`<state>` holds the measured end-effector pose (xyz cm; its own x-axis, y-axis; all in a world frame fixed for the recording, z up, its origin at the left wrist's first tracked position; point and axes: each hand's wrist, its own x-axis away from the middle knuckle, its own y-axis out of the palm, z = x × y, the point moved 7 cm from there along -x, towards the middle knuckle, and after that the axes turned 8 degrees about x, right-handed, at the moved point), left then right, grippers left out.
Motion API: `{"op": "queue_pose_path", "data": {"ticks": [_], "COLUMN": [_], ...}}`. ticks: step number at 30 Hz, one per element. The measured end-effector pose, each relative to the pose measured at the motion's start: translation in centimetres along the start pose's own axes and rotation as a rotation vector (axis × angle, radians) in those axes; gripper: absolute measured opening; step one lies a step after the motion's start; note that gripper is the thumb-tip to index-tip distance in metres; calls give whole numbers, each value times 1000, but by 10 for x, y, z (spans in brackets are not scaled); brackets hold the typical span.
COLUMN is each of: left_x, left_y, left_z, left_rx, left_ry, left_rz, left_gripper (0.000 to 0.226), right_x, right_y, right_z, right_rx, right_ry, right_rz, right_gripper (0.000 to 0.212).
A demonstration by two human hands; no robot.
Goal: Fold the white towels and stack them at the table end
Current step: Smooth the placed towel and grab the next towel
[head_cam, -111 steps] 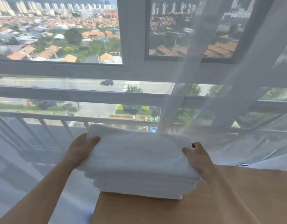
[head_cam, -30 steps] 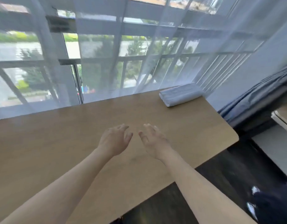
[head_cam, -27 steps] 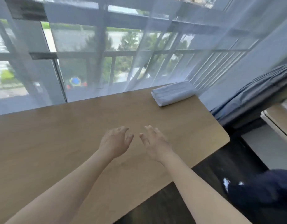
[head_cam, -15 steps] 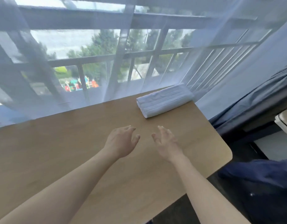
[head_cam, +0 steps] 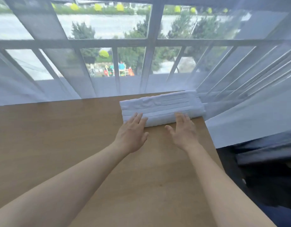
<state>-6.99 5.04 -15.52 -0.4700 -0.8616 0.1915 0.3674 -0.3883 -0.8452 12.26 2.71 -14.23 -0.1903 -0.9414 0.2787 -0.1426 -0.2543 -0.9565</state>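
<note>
A folded white towel (head_cam: pixel 162 107) lies at the far right corner of the wooden table (head_cam: pixel 59 136), close to the curtain. My left hand (head_cam: pixel 132 133) reaches its near left edge with straight fingers, the fingertips touching the cloth. My right hand (head_cam: pixel 184 131) is flat and spread at the towel's near right edge, fingertips at or on it. Neither hand holds anything. The stack of folded towels is out of view.
A sheer white curtain (head_cam: pixel 240 102) hangs along the table's far edge and drapes past its right corner. Behind it are window bars (head_cam: pixel 149 43). Dark fabric (head_cam: pixel 264 153) lies below the table's right end.
Both hands left the towel stack at the other end. My view swung right along the table, and the hands advanced to the lone folded towel, now touching its near edge.
</note>
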Motion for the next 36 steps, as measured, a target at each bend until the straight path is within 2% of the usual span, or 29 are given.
{"op": "queue_pose_path", "data": {"ticks": [4,10,14,17,22,26,29,32,36], "left_x": [-36,-64,-80,-87,-94,-96,-85,-59,-36], "left_y": [18,41,34,21,-6,-28,-37,-50,-66], "left_z": [8,-13,-22,-23,-16,-16,-29,-56,-72], "left_rx": [7,-162,-209,-259,-346,-244,-171,-140,-129], "left_ry": [20,-76,-12,72,357,402,378,348,262], "left_rz": [5,74,143,208,396,422,407,461,512], "left_gripper": [73,90,91,85,60,42,39,19,37], "right_x": [-41,-75,-90,-93,-94,-88,-85,-86,-86], "right_y": [9,24,22,19,5,0,7,22,18], "right_z": [27,36,42,38,32,29,28,21,1], "right_rx": [79,151,127,134,119,84,68,82,57], "right_ry": [-70,-206,-197,-176,-213,-297,-339,-353,-351], "right_rz": [5,62,140,195,346,442,342,191,173], "right_gripper": [78,94,84,74,49,41,54,71,69]}}
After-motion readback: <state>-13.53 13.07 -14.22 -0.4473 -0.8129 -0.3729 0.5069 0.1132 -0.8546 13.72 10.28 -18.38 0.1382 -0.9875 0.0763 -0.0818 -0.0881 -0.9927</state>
